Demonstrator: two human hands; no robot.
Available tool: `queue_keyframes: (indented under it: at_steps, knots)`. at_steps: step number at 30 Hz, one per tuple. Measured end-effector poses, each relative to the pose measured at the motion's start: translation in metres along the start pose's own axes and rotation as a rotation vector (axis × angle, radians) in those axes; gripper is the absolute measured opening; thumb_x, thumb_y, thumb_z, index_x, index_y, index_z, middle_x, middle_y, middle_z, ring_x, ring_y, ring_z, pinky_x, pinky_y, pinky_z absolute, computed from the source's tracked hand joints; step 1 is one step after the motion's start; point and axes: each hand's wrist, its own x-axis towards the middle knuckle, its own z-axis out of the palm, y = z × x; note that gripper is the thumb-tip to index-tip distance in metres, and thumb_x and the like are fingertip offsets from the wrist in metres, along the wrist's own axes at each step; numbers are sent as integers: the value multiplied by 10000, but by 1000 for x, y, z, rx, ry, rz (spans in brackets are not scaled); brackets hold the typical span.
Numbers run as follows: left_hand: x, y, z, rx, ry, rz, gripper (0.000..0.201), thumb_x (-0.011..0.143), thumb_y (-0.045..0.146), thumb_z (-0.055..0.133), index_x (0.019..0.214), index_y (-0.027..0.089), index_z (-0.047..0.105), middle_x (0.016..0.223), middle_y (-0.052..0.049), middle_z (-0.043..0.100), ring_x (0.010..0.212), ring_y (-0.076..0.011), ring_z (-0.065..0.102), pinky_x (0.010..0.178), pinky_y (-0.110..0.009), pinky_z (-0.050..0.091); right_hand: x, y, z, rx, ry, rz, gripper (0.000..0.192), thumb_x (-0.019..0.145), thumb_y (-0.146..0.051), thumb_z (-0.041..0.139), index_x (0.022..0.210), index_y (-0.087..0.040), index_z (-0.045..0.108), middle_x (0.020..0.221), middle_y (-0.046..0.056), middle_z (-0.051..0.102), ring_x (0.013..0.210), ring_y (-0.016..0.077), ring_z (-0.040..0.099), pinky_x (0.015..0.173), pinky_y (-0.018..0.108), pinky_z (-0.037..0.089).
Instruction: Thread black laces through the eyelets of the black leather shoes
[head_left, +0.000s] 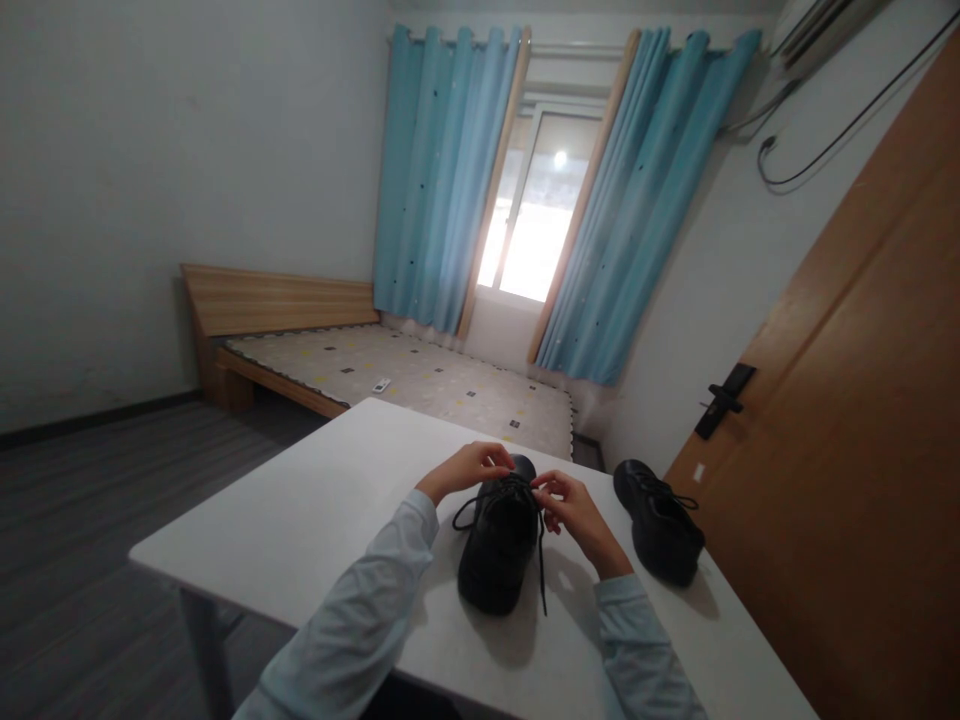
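A black lace-up shoe (499,550) stands on the white table in front of me, its toe pointing away and its heel towards me. My left hand (474,466) comes in over the shoe's left side, fingertips pinched at the lacing near the toe. On the right side, my right hand (571,505) has its thumb and fingers closed on the black shoelace (541,560), and one end of it hangs down to the tabletop. A loop of lace sticks out to the left. The exact grip of the fingertips is small and partly hidden.
A second black shoe (664,525) rests near the right edge of the white table (300,520). Beyond the table is a bed (427,375) with a small white object (382,386) on it. A wooden door (847,400) stands close on the right.
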Motion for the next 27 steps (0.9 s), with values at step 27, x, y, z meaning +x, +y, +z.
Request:
queue_keyframes:
  at_steps: [27]
  knots:
    - [-1,-13,0,128,28,64,418,681,319,697,1085,233,631,1140,-50,620,1022,-204,555,818,-271,438,9,17,6,-228,159,-152,303,754,-476,580,712,-178,546,756,34,513,629,151,512,391,220,409]
